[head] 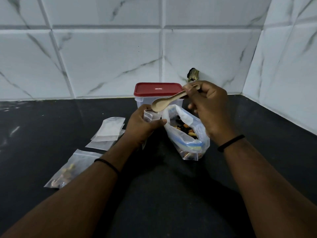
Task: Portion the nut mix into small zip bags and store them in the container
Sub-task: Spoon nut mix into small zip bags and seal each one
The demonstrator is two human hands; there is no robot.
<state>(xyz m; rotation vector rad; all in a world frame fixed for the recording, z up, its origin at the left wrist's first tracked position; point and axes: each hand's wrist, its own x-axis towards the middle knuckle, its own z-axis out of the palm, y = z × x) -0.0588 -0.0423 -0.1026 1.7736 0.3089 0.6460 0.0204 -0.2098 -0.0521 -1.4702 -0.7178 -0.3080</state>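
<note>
My left hand [143, 125] grips a small clear zip bag [151, 115] upright, its mouth near the spoon. My right hand [208, 107] pinches the handle of a wooden spoon [164, 103], whose bowl hangs over the small bag's opening. A large open bag of nut mix [187, 133] stands on the black counter between my hands. Behind it sits a clear container with a red lid [157, 89], closed. A filled small bag of nuts [68, 170] lies at the left front.
Several empty small zip bags [109, 130] lie in a loose pile on the black counter [51, 121] left of my left hand. White marble-look tiled walls meet in a corner at the back right. A dark chipped spot [193, 74] marks the wall behind the container.
</note>
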